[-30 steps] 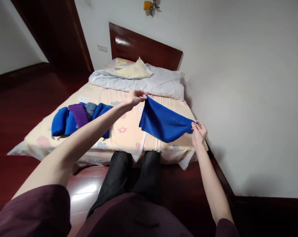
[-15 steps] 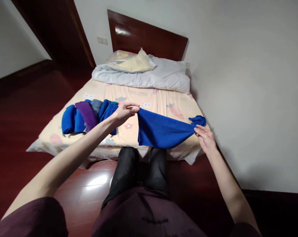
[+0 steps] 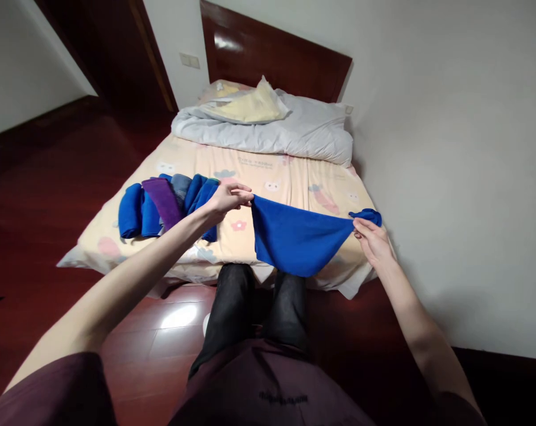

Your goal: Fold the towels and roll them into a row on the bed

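A blue cloth (image 3: 297, 236) hangs stretched between my two hands over the front edge of the bed. My left hand (image 3: 230, 200) pinches its upper left corner. At the other end, my right hand (image 3: 371, 238) grips the right corner between thumb and fingers. The cloth's lower edge sags in a curve in front of my knees. Just beyond my right hand lies a crumpled blue cloth (image 3: 369, 216). Left of my left hand sit several rolled or folded blue cloths (image 3: 130, 212), with a purple cloth (image 3: 162, 202) and a grey-blue cloth (image 3: 180, 188) among them.
The bed (image 3: 232, 160) has a cream patterned sheet. Across its far end lie a rolled white quilt (image 3: 250, 139) and a yellow pillow (image 3: 250, 106), before a dark wooden headboard (image 3: 272, 50). A white wall (image 3: 463, 177) runs along the right side.
The cloth's bottom edge hangs slightly lower and rounder between my hands. Both hands keep their hold on its corners. The view has shifted a little.
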`<state>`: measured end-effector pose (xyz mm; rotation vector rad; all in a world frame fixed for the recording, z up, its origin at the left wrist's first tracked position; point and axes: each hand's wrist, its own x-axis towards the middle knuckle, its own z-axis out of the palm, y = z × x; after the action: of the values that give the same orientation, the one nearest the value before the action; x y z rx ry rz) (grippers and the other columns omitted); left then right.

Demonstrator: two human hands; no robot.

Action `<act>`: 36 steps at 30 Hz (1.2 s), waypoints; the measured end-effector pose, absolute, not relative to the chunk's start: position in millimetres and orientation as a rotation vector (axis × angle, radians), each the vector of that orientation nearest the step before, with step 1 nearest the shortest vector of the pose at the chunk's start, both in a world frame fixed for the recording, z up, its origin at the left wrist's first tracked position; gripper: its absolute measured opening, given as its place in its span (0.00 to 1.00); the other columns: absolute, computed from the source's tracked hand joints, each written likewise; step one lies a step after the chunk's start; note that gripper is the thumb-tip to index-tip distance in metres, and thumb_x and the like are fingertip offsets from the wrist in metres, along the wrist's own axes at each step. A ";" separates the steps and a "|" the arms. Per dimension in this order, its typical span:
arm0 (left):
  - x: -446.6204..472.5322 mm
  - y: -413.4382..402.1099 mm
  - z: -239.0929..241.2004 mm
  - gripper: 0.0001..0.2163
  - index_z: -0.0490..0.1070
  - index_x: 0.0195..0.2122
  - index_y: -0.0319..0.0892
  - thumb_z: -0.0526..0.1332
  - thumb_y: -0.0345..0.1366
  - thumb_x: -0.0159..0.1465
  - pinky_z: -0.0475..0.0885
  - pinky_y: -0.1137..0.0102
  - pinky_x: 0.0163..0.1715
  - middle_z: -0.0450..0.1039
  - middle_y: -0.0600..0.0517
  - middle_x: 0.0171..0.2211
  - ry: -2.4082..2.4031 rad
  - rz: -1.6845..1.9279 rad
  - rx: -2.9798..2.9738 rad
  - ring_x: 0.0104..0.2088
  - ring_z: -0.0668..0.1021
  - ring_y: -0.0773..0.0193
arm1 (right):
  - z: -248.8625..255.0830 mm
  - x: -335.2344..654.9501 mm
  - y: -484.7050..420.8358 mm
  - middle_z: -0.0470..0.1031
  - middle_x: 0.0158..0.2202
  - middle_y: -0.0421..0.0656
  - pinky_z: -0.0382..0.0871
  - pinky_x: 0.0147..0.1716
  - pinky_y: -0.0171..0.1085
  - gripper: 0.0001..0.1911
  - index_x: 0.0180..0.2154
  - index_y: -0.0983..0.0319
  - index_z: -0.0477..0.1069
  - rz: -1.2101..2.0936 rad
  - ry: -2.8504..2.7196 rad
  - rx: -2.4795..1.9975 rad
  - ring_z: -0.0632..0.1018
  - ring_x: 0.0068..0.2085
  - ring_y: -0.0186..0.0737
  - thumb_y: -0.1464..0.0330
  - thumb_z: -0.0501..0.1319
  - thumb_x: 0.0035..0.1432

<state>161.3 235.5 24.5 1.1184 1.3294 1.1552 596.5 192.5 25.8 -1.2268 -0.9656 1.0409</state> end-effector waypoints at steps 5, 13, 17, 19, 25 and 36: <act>169.5 314.7 35.0 0.19 0.69 0.39 0.40 0.76 0.29 0.51 0.75 0.70 0.35 0.77 0.51 0.27 1.349 1.283 1.003 0.32 0.83 0.61 | 31.1 561.3 288.5 0.72 0.23 0.37 0.59 0.19 0.29 0.20 0.36 0.64 0.79 1.035 -0.936 -1.241 0.70 0.25 0.29 0.68 0.80 0.40; 152.3 351.4 52.7 0.18 0.68 0.43 0.41 0.70 0.28 0.53 0.77 0.68 0.42 0.76 0.54 0.30 1.296 1.622 1.209 0.34 0.82 0.65 | 9.6 514.9 357.8 0.80 0.39 0.44 0.68 0.30 0.31 0.24 0.41 0.64 0.77 0.809 -0.981 -1.046 0.76 0.36 0.33 0.62 0.76 0.43; 139.9 315.2 -5.2 0.18 0.71 0.45 0.42 0.71 0.38 0.54 0.77 0.70 0.42 0.78 0.52 0.34 1.384 1.601 1.327 0.36 0.82 0.65 | -49.0 513.0 334.5 0.79 0.35 0.43 0.72 0.39 0.35 0.25 0.36 0.64 0.76 0.859 -1.034 -1.031 0.77 0.38 0.36 0.63 0.78 0.34; 139.0 290.1 -50.2 0.19 0.72 0.44 0.42 0.71 0.42 0.53 0.76 0.69 0.43 0.80 0.50 0.36 1.456 1.512 1.365 0.38 0.82 0.62 | -86.5 514.3 311.9 0.79 0.32 0.42 0.72 0.41 0.37 0.24 0.31 0.64 0.75 0.903 -1.044 -1.082 0.77 0.36 0.37 0.62 0.79 0.30; 152.0 214.1 -176.8 0.15 0.72 0.40 0.45 0.69 0.44 0.54 0.78 0.64 0.45 0.81 0.49 0.35 1.639 1.110 1.300 0.40 0.84 0.54 | -179.5 528.8 238.9 0.76 0.23 0.39 0.67 0.30 0.35 0.23 0.24 0.64 0.75 1.104 -1.153 -1.405 0.73 0.27 0.34 0.60 0.78 0.25; 160.9 180.9 -228.6 0.17 0.72 0.40 0.46 0.72 0.44 0.52 0.78 0.67 0.38 0.83 0.49 0.33 1.846 0.784 1.109 0.43 0.85 0.50 | -217.8 530.7 203.5 0.75 0.22 0.40 0.58 0.18 0.30 0.22 0.27 0.65 0.72 1.265 -0.985 -1.654 0.69 0.20 0.30 0.65 0.80 0.33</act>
<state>160.9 180.9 -228.6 1.1094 1.8460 0.7835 530.7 203.5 -217.8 -1.6545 -0.9846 1.2650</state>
